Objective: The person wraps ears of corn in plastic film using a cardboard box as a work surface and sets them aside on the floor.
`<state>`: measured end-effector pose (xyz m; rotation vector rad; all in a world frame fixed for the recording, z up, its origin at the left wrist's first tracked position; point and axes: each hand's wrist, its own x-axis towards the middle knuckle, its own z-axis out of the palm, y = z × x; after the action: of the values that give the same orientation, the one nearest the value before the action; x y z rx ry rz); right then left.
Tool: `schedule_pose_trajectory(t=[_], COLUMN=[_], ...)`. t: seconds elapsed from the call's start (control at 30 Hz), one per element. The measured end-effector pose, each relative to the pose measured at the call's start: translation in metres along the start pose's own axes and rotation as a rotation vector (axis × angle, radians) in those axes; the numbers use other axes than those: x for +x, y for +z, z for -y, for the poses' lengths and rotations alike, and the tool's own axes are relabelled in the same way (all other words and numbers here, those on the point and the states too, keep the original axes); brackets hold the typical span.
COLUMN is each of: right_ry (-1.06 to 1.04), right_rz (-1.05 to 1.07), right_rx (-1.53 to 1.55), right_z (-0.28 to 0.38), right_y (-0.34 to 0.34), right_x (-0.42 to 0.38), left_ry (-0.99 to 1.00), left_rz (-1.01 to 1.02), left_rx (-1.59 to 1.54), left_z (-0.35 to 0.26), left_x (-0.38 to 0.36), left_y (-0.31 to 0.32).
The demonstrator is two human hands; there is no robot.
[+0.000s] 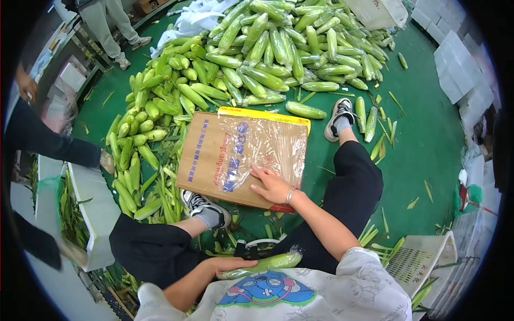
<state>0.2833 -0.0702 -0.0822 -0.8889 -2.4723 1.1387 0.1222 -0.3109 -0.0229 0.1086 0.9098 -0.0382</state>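
My left hand (pixel 227 265) is wrapped round a green corn cob in its husk (pixel 276 263), held close to my shirt at the bottom of the view. My right hand (pixel 272 186) rests on the cardboard box (pixel 206 155), its fingers spread over the clear plastic film (pixel 262 147) on the top. A yellow strip (pixel 262 113) runs along the far edge of the box. Between my shoes, the box lies at a slight tilt.
A large pile of corn (pixel 278 59) covers the floor beyond the box. Co-workers' legs (pixel 110 27) and a dark sleeve (pixel 48 134) are at the left. White crates (pixel 420 262) stand right and left; loose cobs (pixel 370 124) and leaves lie by my right shoe.
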Motion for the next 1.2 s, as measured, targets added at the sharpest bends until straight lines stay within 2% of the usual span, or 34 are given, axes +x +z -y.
schedule_pose_trajectory(t=[0.03, 0.07, 0.1, 0.13, 0.2, 0.27, 0.3, 0.33, 0.37, 0.4, 0.43, 0.47, 0.5, 0.53, 0.57, 0.6, 0.63, 0.67, 0.7, 0.73, 0.77, 0.8, 0.83, 0.87, 0.9, 0.93, 0.97, 1.0, 1.03, 1.07, 1.1, 1.13, 1.17, 1.2], right_ry=[-0.009, -0.06, -0.108, -0.166, -0.204, 0.04, 0.173, 0.338, 0.558, 0.782, 0.779, 0.923, 1.066, 1.063, 1.017, 0.975, 0.99, 0.709, 0.44, 0.538, 0.733, 0.769, 0.735, 0.608, 0.59, 0.63, 0.711, 1.014, 1.012, 1.06, 0.934, 0.808, 0.734, 0.649], right_rz=[-0.003, -0.01, -0.026, -0.063, -0.167, -0.28, -0.343, -0.507, -0.604, -0.692, -0.688, -0.586, -0.467, -0.46, -0.262, -0.061, -0.045, 0.055, 0.16, 0.107, -0.07, -0.25, -0.276, -0.32, -0.328, -0.444, -0.404, -0.736, -0.756, -0.786, -0.848, -0.917, -0.93, -0.94], right_rx=[0.009, -0.148, -0.314, -0.192, 0.077, 0.365, 0.448, 0.589, 0.926, 1.267, 1.264, 1.497, 1.725, 1.715, 1.725, 1.722, 1.707, 1.653, 1.587, 1.383, 1.347, 1.53, 1.396, 1.162, 1.201, 1.282, 1.161, 0.997, 1.004, 1.036, 1.167, 1.286, 1.107, 0.931], right_z=[0.018, 0.037, 0.057, 0.071, 0.085, 0.089, 0.091, 0.085, 0.071, 0.069, 0.067, 0.065, 0.07, 0.085, 0.109, 0.117, 0.109, 0.101, 0.094, 0.085, 0.075, 0.039, 0.02, -0.039, -0.072, -0.162, -0.231, -0.26, -0.351, -0.414, -0.412, -0.395, -0.378, -0.353], right_y=[-0.003, -0.006, -0.012, -0.01, -0.004, 0.018, 0.029, 0.053, 0.071, 0.072, 0.072, 0.072, 0.063, 0.041, 0.012, -0.007, -0.017, -0.025, -0.035, -0.052, -0.066, -0.075, -0.105, -0.119, -0.139, -0.158, -0.184, -0.2, -0.222, -0.245, -0.242, -0.246, -0.239, -0.227], right_x=[-0.003, -0.013, -0.023, -0.036, -0.066, -0.095, -0.104, -0.107, -0.107, -0.099, -0.093, -0.089, -0.082, -0.075, -0.066, -0.056, -0.05, -0.049, -0.046, -0.033, -0.013, 0.008, 0.029, 0.055, 0.078, 0.102, 0.124, 0.152, 0.158, 0.164, 0.17, 0.172, 0.177, 0.182], left_ry=[0.082, 0.069, 0.154, 0.248, 0.306, 0.328, 0.357, 0.386, 0.394, 0.738, 1.085, 1.086, 1.267, 1.432, 1.685, 1.694, 1.646, 1.573, 1.464, 1.355, 1.28, 1.501, 1.265, 1.793, 1.635, 1.48, 1.327, 1.187, 0.845, 0.676, 0.438, 0.302, 0.186, 0.238], left_rz=[-0.136, -0.076, -0.175, -0.267, -0.384, -0.446, -0.562, -0.679, -0.683, -0.772, -0.852, -0.855, -0.932, -0.989, -0.937, -0.941, -1.026, -1.11, -0.875, -0.643, -0.641, -0.804, -0.378, -0.975, -1.056, -1.099, -1.174, -1.206, -1.374, -1.528, -1.564, -1.562, -1.68, -1.836], left_rx=[-0.003, -0.025, 0.008, 0.053, 0.208, 0.401, 0.677, 0.951, 0.947, 0.98, 0.993, 0.984, 0.653, 0.306, 0.03, 0.015, -0.212, -0.443, -0.341, -0.256, -0.027, 0.182, 0.187, 0.632, 0.642, 0.65, 0.707, 0.782, 0.901, 0.888, 0.913, 0.813, 0.752, 0.681], left_z=[0.002, -0.005, -0.014, -0.027, -0.046, -0.066, -0.085, -0.1, -0.102, -0.103, -0.106, -0.11, -0.119, -0.129, -0.129, -0.147, -0.171, -0.192, -0.21, -0.23, -0.254, -0.277, -0.289, -0.297, -0.297, -0.294, -0.275, -0.261, -0.231, -0.196, -0.155, -0.105, -0.052, 0.012], left_x=[-0.004, -0.015, -0.025, -0.034, -0.054, -0.076, -0.097, -0.11, -0.107, -0.104, -0.103, -0.102, -0.103, -0.099, -0.083, -0.072, -0.062, -0.052, -0.031, -0.005, 0.017, 0.062, 0.035, 0.041, 0.022, -0.011, -0.047, -0.086, -0.131, -0.161, -0.202, -0.236, -0.261, -0.267], left_y=[0.001, -0.014, -0.017, -0.017, -0.02, -0.012, 0.013, 0.032, 0.031, 0.029, 0.028, 0.031, 0.042, 0.05, 0.048, 0.049, 0.053, 0.051, 0.032, 0.009, 0.001, -0.011, -0.016, -0.04, -0.066, -0.103, -0.147, -0.187, -0.218, -0.261, -0.285, -0.31, -0.325, -0.361])
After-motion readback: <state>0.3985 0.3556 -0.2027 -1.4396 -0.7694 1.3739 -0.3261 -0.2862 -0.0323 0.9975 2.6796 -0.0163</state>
